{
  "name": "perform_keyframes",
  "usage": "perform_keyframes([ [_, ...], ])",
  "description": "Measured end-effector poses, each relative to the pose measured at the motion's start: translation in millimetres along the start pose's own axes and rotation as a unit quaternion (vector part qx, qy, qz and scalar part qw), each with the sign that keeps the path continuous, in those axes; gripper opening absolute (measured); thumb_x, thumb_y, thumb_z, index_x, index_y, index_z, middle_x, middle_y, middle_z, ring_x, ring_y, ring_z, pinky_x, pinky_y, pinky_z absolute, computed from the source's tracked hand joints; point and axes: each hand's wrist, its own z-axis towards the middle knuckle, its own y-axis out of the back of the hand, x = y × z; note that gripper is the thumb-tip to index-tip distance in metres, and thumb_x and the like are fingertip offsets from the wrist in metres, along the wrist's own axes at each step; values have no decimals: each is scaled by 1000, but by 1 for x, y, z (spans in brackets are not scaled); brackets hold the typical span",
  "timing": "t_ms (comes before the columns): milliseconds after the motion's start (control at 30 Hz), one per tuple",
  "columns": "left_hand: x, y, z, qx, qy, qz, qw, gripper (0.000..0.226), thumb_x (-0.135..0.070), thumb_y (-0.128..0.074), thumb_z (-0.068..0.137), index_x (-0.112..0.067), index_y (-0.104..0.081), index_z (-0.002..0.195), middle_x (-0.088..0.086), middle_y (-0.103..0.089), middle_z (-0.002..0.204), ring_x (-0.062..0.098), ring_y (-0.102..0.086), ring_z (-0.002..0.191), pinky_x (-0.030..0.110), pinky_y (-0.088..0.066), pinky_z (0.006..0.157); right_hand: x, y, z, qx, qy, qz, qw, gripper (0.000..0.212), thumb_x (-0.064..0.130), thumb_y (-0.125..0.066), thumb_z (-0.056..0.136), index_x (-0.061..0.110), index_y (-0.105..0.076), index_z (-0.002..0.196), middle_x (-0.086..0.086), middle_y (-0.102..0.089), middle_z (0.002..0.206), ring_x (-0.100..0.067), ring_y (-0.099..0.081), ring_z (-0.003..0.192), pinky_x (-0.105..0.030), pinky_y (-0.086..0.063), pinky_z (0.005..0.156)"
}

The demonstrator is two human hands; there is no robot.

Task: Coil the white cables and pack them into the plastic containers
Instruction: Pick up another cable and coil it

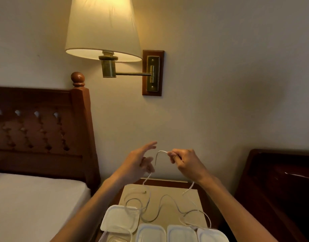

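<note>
I hold one white cable (158, 155) raised above the tabletop (167, 189). My right hand (184, 160) has its fingers (172, 155) clamped on the cable near one end. From that grip the cable arcs toward the left, then drops past my left hand (138, 163). The left hand's fingers (150, 145) are spread apart and hold nothing that I can confirm; the cable passes just beside or against its lower fingers, and I cannot tell which.

The cable's free length runs downward from the hands, then lies in loose curves across the tabletop, reaching the plastic containers (151, 233) at the near edge. One lid (120, 218) rests tilted on the leftmost container.

Judgement: the left hand is nearer the hanging section. The next loop requires it to close on the strand directly below and right of its fingers.
</note>
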Motion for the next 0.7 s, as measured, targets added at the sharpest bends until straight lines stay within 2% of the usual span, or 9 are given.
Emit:
perform_keyframes([
  [100,-6,-23,-5,-7,-45,-33,998,32,-3,-49,98,-12,-56,128,3,-61,113,18,-69,83,28,-58,69,5,-12,-2,31,13,-23,999,33,25,-46,102,12,-65,78,12,-51,58,1,-49,53,-16,-32,53],
  [200,6,-21,-7,-67,-107,60,990,14,-8,-54,96,-9,-67,102,1,-61,90,14,-63,74,29,-54,65,2,-22,-12,55,13,2,998,33,22,-46,102,18,-63,74,12,-50,57,0,-47,56,-16,-31,55],
  [267,13,-8,-7,-122,-133,112,977,13,-6,-56,94,-12,-67,93,-4,-59,85,9,-59,70,23,-50,63,-8,-27,-22,37,-8,54,998,36,19,-45,103,22,-60,70,11,-48,55,-1,-44,54,-16,-30,55],
  [333,17,15,-7,-201,-121,139,962,13,-5,-57,92,-13,-67,92,-7,-57,81,5,-56,69,14,-43,62,-26,-26,-34,22,-45,116,992,38,20,-43,103,19,-58,69,9,-46,54,-2,-40,52,-19,-31,54],
  [467,37,59,-14,-332,-23,146,932,11,-6,-62,90,-13,-70,87,-1,-63,77,10,-58,67,12,-41,62,-59,-15,-58,20,-105,134,985,42,35,-40,102,17,-56,68,9,-43,55,-5,-38,53,-24,-32,55],
  [500,44,61,-15,-320,7,145,936,12,-7,-62,91,-15,-70,85,0,-64,77,11,-59,69,15,-42,64,-62,-13,-58,5,-115,134,984,41,35,-41,102,18,-55,67,9,-42,55,-5,-38,53,-26,-31,55],
  [567,60,51,-15,-210,72,153,963,15,-7,-61,91,-19,-69,88,5,-68,85,19,-64,79,26,-49,70,-59,-11,-52,-26,-119,116,986,39,32,-43,102,19,-54,67,6,-42,55,-7,-38,52,-27,-31,54],
  [633,69,31,-19,-77,111,208,969,26,-8,-58,93,-14,-65,117,11,-66,115,26,-61,108,35,-48,91,-49,-10,-42,-39,-100,71,992,38,28,-45,102,20,-54,66,6,-43,55,-5,-37,50,-22,-30,51],
  [700,63,14,-22,-57,89,221,970,47,-12,-55,96,-15,-45,141,7,-52,139,23,-51,123,34,-42,102,-33,-10,-32,-19,-66,29,997,37,27,-47,102,18,-57,67,8,-46,55,-4,-39,48,-19,-30,49],
])
